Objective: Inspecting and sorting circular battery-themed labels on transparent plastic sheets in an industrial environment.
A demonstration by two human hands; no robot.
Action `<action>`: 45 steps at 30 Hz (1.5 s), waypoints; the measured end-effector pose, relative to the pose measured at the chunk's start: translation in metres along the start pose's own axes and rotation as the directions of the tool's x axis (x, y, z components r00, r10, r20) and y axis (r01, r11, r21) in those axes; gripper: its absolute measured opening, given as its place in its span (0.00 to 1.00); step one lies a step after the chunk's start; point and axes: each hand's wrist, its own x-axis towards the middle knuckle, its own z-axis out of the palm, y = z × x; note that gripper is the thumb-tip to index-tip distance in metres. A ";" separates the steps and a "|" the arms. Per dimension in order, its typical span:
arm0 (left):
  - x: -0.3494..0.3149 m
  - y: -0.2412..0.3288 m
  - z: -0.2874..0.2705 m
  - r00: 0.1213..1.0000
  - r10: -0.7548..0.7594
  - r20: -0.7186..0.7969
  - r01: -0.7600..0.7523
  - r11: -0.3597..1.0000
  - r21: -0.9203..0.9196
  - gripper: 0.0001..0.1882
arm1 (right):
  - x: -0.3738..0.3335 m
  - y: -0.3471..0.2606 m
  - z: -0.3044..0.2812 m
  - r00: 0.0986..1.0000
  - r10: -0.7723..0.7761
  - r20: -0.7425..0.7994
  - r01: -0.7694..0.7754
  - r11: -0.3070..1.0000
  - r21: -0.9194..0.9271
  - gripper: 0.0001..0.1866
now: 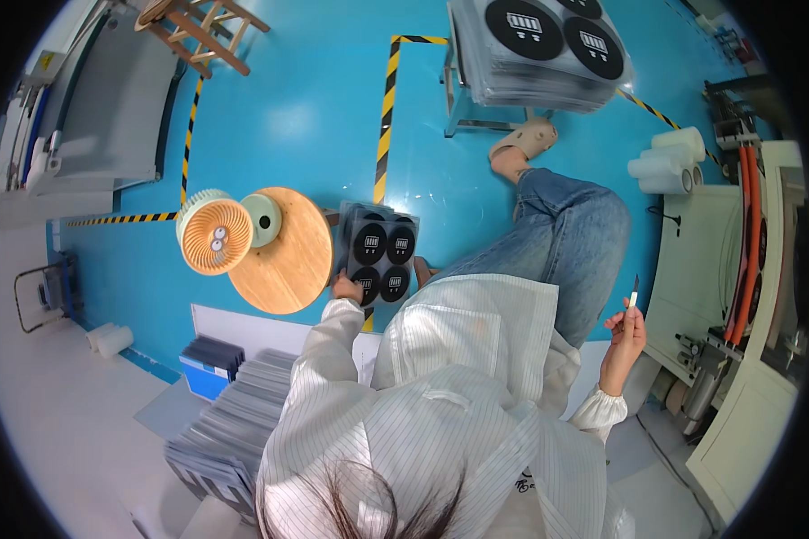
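Note:
My left hand (345, 288) is at the near left corner of a small stack of clear plastic sheets (383, 259) printed with black discs. Its fingers are closed on the corner, and part of them is hard to make out. Out to the right, away from the stack, my right hand (623, 346) is raised. A small craft knife (634, 298) with a white handle and a dark, narrow blade is pinched between its thumb and fingers, blade pointing up and away from me.
Left of the sheets stands a round wooden stool (292, 260) with an orange and green fan (216, 235) on it. A larger sheet stack (548, 76) rests on a metal-legged stand ahead. Grey sheets (243, 404) are piled near my left side. White rolls (667, 166) and a machine (751, 260) are at right.

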 end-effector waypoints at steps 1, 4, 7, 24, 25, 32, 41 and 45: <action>0.005 -0.002 0.001 0.999 -0.026 0.020 0.025 0.999 0.031 0.32 | 0.000 -0.002 0.003 1.000 0.000 0.002 0.000 1.000 0.020 0.15; 0.014 -0.006 0.002 0.996 -0.066 0.054 0.067 0.997 -0.031 0.33 | -0.002 -0.004 -0.001 1.000 0.003 -0.015 -0.003 1.000 0.023 0.15; 0.018 -0.010 0.002 0.989 -0.079 0.125 0.082 0.996 -0.018 0.34 | -0.001 -0.001 -0.004 0.999 -0.026 -0.039 0.028 0.998 0.053 0.14; -0.183 0.088 -0.190 0.874 0.474 0.107 -0.434 0.861 -0.266 0.17 | 0.172 0.038 0.074 0.763 -0.314 0.565 0.466 0.873 -0.144 0.11; -0.199 0.077 -0.204 0.895 0.438 -0.084 -0.443 0.854 -0.271 0.17 | 0.185 0.034 0.077 0.726 -0.310 0.614 0.472 0.874 -0.116 0.11; -0.348 0.006 -0.307 0.477 -0.400 -0.782 -0.444 0.658 -0.608 0.13 | 0.223 0.054 0.050 0.730 -0.260 0.632 0.360 0.932 -0.032 0.13; -0.523 -0.072 -0.414 -0.403 -0.827 -0.392 -0.884 0.463 -0.069 0.40 | 0.232 0.060 0.028 0.796 -0.222 0.563 0.287 0.958 -0.029 0.15; -0.564 -0.102 -0.446 -0.487 -0.866 -0.110 -0.855 0.499 -0.144 0.30 | 0.232 0.059 0.031 0.801 -0.214 0.559 0.266 0.964 -0.012 0.15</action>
